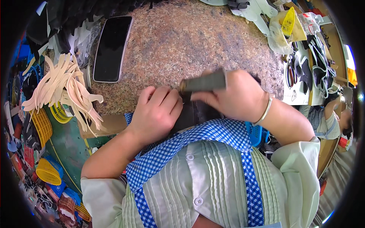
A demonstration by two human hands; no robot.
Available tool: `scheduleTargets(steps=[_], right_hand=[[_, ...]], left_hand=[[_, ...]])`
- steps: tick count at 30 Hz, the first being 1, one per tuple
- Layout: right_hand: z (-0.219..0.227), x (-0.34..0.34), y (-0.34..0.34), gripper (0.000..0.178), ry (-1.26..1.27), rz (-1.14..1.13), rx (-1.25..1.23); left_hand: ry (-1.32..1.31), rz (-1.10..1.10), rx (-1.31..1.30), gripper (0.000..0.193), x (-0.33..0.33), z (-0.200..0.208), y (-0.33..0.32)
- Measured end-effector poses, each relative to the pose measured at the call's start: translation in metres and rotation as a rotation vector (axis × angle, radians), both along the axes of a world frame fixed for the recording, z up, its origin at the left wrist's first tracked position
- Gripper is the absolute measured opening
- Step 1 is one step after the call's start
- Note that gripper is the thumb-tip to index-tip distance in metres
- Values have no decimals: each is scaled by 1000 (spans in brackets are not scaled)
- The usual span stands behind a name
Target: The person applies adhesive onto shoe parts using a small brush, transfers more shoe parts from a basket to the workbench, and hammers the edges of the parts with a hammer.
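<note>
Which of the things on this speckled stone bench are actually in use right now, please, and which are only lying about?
In use:
left hand pressing down the dark piece
right hand gripping the grey-green tool handle

Lying about:
phone, screen dark
cream strips
yellow baskets
clear plastic bags

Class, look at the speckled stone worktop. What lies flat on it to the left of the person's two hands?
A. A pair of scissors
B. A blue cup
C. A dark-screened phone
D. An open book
C: a phone with a dark screen lies flat on the stone worktop, up and to the left of the left hand and the right hand; no scissors, cup or book show there.
</note>
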State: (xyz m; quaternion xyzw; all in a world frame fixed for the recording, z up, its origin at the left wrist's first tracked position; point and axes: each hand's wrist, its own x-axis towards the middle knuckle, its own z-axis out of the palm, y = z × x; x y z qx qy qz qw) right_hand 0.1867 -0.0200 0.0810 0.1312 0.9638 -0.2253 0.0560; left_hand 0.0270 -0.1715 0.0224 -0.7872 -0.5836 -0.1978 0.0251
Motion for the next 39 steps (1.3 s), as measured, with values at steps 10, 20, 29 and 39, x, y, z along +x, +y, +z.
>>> scheduleTargets(steps=[10,20,29,39], right_hand=[[-7,-7,-1,44,1,-41,-4],[-11,-10,-4,34,142,-75,-59],[-7,-8,-24,23,91,-18,-231],[-22,-12,-28,28,219,-109,-172]], left_hand=[[-533,159,-409,22,-29,10,1],[-221,-23,-178,26,-27,9,-15],[-183,85,-39,27,-27,1,-19],[-403,411,-153,29,-35,1,-27]])
